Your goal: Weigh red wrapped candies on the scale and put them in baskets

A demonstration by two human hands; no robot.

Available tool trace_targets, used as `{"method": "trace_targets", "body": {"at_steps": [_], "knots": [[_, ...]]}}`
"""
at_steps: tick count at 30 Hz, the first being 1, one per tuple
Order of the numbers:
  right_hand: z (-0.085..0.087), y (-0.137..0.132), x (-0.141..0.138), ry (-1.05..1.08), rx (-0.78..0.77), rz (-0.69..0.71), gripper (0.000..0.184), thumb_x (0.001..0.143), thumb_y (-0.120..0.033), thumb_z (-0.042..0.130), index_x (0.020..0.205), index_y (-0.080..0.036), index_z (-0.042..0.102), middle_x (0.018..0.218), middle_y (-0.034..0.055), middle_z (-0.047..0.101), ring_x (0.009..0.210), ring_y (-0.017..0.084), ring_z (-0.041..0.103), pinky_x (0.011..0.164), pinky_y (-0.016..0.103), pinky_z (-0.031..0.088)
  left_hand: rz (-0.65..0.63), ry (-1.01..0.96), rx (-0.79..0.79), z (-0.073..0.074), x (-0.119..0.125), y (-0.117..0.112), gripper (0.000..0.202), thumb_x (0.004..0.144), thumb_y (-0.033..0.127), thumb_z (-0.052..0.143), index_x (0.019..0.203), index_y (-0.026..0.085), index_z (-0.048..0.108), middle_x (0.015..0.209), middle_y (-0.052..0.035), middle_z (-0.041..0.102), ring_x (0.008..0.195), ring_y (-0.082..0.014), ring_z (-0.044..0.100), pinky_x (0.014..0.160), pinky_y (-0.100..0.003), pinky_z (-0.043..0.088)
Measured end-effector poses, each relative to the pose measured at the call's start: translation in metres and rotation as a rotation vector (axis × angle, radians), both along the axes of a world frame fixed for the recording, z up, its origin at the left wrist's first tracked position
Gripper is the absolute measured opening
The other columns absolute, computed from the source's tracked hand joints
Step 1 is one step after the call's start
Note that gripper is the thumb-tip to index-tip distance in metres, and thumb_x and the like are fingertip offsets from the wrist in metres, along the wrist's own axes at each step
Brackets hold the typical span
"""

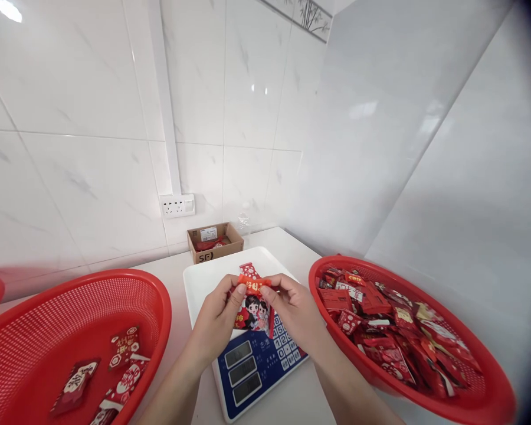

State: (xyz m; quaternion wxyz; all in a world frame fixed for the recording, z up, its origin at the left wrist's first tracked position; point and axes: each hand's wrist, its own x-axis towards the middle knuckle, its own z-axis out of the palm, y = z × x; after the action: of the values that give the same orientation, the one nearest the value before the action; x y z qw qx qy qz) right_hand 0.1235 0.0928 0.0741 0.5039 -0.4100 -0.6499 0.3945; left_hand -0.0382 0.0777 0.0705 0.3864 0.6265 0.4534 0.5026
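Observation:
Between my two hands a small red-orange wrapped candy (pixel 253 287) is stretched out, pinched at each end. My left hand (pixel 219 316) grips its left end with thumb and fingertips. On the right end, my right hand (pixel 295 307) does the same. Right below and behind it are red printed packets, one with two cartoon figures (pixel 255 311) and one with white dots (pixel 248 270). They lie over the white pan and blue keypad panel of a weighing scale (pixel 243 373). The hands partly hide these packets.
A red plastic basket (pixel 157 289) with several wrapped snacks stands at the left. Another red basket (pixel 498 392) at the right is heaped with red packets. Behind the scale sits an open cardboard box (pixel 216 254) holding red packets. A wall socket (pixel 177 205) is above it.

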Motion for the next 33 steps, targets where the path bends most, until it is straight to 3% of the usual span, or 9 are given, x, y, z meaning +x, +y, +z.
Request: {"method": "trace_targets", "body": {"at_steps": [5, 13, 16, 18, 20, 23, 25, 30, 33], "knots": [[-0.01, 0.015, 0.008, 0.208, -0.037, -0.194, 0.031, 0.079, -0.051, 0.066, 0.076, -0.02, 0.064, 0.075, 0.0014, 0.07, 0.072, 0.019, 0.062, 0.069, 0.03, 0.05, 0.099, 0.176, -0.067, -0.002, -0.013, 0.01, 0.029, 0.092, 0.05, 0.039, 0.09, 0.023, 0.049, 0.065, 0.0048, 0.054, 0.059, -0.0151, 0.052, 0.056, -0.025, 0.042], [-0.038, 0.042, 0.026, 0.155, -0.089, -0.332, 0.041, 0.068, -0.059, 0.071, 0.068, -0.019, 0.063, 0.065, 0.0021, 0.064, 0.068, 0.021, 0.058, 0.067, 0.033, 0.045, 0.221, 0.558, -0.124, -0.016, -0.027, 0.023, 0.033, 0.09, 0.034, 0.045, 0.12, 0.023, 0.054, 0.1, -0.0102, 0.071, 0.087, -0.0312, 0.067, 0.074, -0.042, 0.047], [-0.048, 0.048, 0.028, 0.13, -0.106, -0.338, 0.041, 0.069, -0.059, 0.07, 0.07, -0.018, 0.065, 0.068, 0.0032, 0.065, 0.07, 0.023, 0.06, 0.067, 0.034, 0.045, 0.28, 0.645, -0.097, -0.024, -0.026, 0.03, 0.043, 0.091, 0.033, 0.044, 0.131, 0.02, 0.05, 0.137, -0.0201, 0.054, 0.11, -0.0402, 0.06, 0.083, -0.054, 0.047], [-0.053, 0.05, 0.029, 0.119, -0.111, -0.343, 0.041, 0.07, -0.058, 0.07, 0.071, -0.018, 0.065, 0.069, 0.0034, 0.066, 0.072, 0.023, 0.061, 0.068, 0.034, 0.045, 0.303, 0.676, -0.051, -0.028, -0.025, 0.033, 0.047, 0.091, 0.031, 0.045, 0.136, 0.016, 0.047, 0.153, -0.0223, 0.034, 0.133, -0.0417, 0.042, 0.096, -0.058, 0.04], [-0.055, 0.051, 0.03, 0.113, -0.115, -0.348, 0.04, 0.071, -0.058, 0.07, 0.072, -0.018, 0.065, 0.069, 0.0032, 0.066, 0.072, 0.023, 0.061, 0.068, 0.033, 0.045, 0.269, 0.687, -0.007, -0.029, -0.024, 0.033, 0.047, 0.09, 0.029, 0.048, 0.135, 0.014, 0.05, 0.154, -0.021, 0.034, 0.141, -0.0365, 0.03, 0.108, -0.054, 0.032], [-0.055, 0.049, 0.03, 0.109, -0.121, -0.337, 0.039, 0.072, -0.057, 0.069, 0.073, -0.018, 0.064, 0.068, 0.0023, 0.064, 0.07, 0.022, 0.06, 0.066, 0.032, 0.044, 0.134, 0.677, 0.024, -0.03, -0.021, 0.03, 0.038, 0.086, 0.029, 0.055, 0.123, 0.021, 0.061, 0.135, -0.0125, 0.058, 0.132, -0.0304, 0.045, 0.107, -0.046, 0.038], [-0.054, 0.047, 0.029, 0.111, -0.121, -0.314, 0.038, 0.074, -0.056, 0.069, 0.073, -0.018, 0.064, 0.068, 0.0016, 0.064, 0.07, 0.021, 0.06, 0.065, 0.032, 0.043, 0.083, 0.66, 0.03, -0.033, -0.018, 0.03, 0.031, 0.084, 0.027, 0.058, 0.114, 0.024, 0.067, 0.124, -0.0097, 0.066, 0.124, -0.031, 0.053, 0.102, -0.047, 0.042], [-0.047, 0.038, 0.024, 0.139, -0.116, -0.244, 0.034, 0.077, -0.052, 0.068, 0.075, -0.019, 0.063, 0.069, 0.0018, 0.065, 0.07, 0.02, 0.059, 0.066, 0.031, 0.045, 0.13, 0.552, 0.045, -0.042, -0.01, 0.037, 0.035, 0.084, 0.021, 0.057, 0.118, 0.016, 0.063, 0.133, -0.0182, 0.058, 0.13, -0.0352, 0.046, 0.108, -0.056, 0.033], [-0.042, 0.029, 0.018, 0.15, -0.106, -0.186, 0.032, 0.081, -0.05, 0.065, 0.074, -0.019, 0.062, 0.068, 0.0007, 0.064, 0.067, 0.018, 0.059, 0.065, 0.03, 0.046, 0.093, 0.434, 0.063, -0.036, -0.005, 0.033, 0.042, 0.083, 0.026, 0.061, 0.124, 0.016, 0.059, 0.14, -0.0176, 0.053, 0.139, -0.0341, 0.037, 0.113, -0.053, 0.028]]}}
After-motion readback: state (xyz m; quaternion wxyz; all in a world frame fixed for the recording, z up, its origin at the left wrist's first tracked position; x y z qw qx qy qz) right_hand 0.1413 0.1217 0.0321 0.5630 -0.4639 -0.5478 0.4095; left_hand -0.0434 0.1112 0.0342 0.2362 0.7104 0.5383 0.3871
